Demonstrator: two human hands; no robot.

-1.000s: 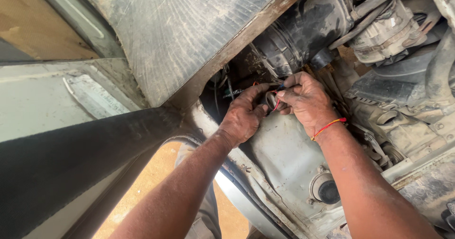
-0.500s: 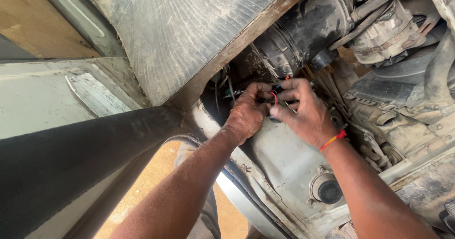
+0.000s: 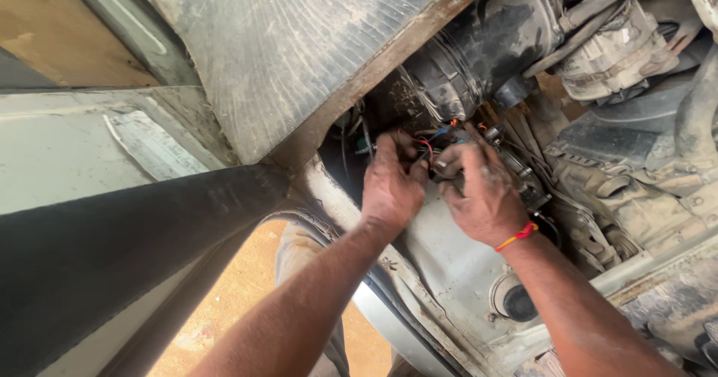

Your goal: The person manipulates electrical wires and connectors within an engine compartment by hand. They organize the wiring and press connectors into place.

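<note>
Pinching wires [image 3: 428, 149] | two hands: left hand [image 3: 393, 186], right hand [image 3: 482, 194] | fingers curled on them

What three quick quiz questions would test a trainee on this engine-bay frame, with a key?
1. True or false: both hands are on the small wires beside the black corrugated hose.
2. Which wrist wears the red-orange thread band: A left, B right?
3. Fill in: the ribbed, dusty panel above the hands is the ____.

Key:
1. True: left hand and right hand meet at the red and blue wires.
2. B.
3. Radiator.
</note>
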